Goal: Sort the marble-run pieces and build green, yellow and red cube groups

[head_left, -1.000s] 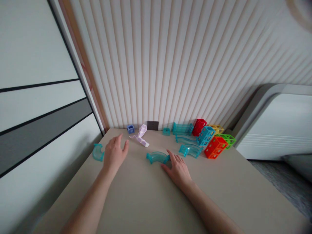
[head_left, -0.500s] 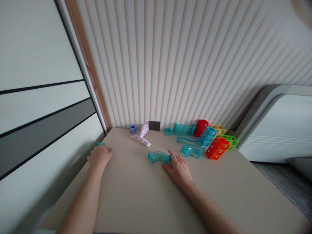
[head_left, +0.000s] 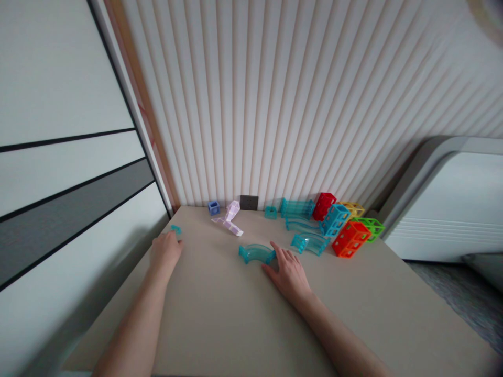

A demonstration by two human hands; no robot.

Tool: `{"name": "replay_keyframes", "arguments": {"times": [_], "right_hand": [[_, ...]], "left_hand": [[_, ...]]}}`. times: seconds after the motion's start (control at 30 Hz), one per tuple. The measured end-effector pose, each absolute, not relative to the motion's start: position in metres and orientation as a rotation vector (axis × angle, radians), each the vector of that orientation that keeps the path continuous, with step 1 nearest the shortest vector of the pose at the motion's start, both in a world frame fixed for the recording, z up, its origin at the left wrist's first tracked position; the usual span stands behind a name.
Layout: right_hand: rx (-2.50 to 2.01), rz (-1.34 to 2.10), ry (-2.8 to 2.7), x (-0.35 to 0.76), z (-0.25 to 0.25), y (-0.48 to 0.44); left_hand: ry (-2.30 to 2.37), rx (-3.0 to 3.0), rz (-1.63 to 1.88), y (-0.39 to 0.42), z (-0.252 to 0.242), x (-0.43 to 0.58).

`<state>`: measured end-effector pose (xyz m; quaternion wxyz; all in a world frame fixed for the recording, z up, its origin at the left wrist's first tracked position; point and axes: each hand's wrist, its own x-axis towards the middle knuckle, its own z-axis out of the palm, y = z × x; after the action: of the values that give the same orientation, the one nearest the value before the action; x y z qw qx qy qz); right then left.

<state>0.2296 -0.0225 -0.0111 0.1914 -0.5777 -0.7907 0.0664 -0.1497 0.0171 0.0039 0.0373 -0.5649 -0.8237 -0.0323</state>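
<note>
My left hand (head_left: 165,251) sits near the left edge of the beige table (head_left: 236,314), fingers curled over a teal curved track piece (head_left: 175,229) whose tip pokes out past my fingertips. My right hand (head_left: 288,269) lies flat on the table with fingers stretched out, its fingertips touching the right end of another teal curved track piece (head_left: 255,253) in the middle.
A pale lilac ramp piece (head_left: 229,220), a small blue cube (head_left: 214,207) and a dark wall socket (head_left: 249,202) lie at the back. Several teal track pieces (head_left: 308,242) and red, blue, orange, yellow and green lattice blocks (head_left: 349,238) cluster at the back right. A white cabinet (head_left: 451,209) stands to the right.
My left hand moved left to the curved piece at the table's edge and closed over it, then shifted slightly back inward. My right hand stayed in place.
</note>
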Motion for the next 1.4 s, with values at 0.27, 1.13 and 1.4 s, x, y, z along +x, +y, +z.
{"name": "replay_keyframes", "arguments": {"times": [0.27, 1.13, 1.4], "right_hand": [[-1.596, 0.176, -2.216, 0.230, -0.012, -0.023], [-1.252, 0.157, -1.913, 0.236, -0.012, -0.025], [-1.111, 0.179, -2.027, 0.236, -0.011, -0.027]], "left_hand": [[-2.544, -1.728, -0.199, 0.018, 0.009, -0.146], [-0.822, -2.714, -1.118, -0.010, 0.021, -0.033], [-0.722, -2.813, -1.128, -0.013, 0.014, -0.019]]}}
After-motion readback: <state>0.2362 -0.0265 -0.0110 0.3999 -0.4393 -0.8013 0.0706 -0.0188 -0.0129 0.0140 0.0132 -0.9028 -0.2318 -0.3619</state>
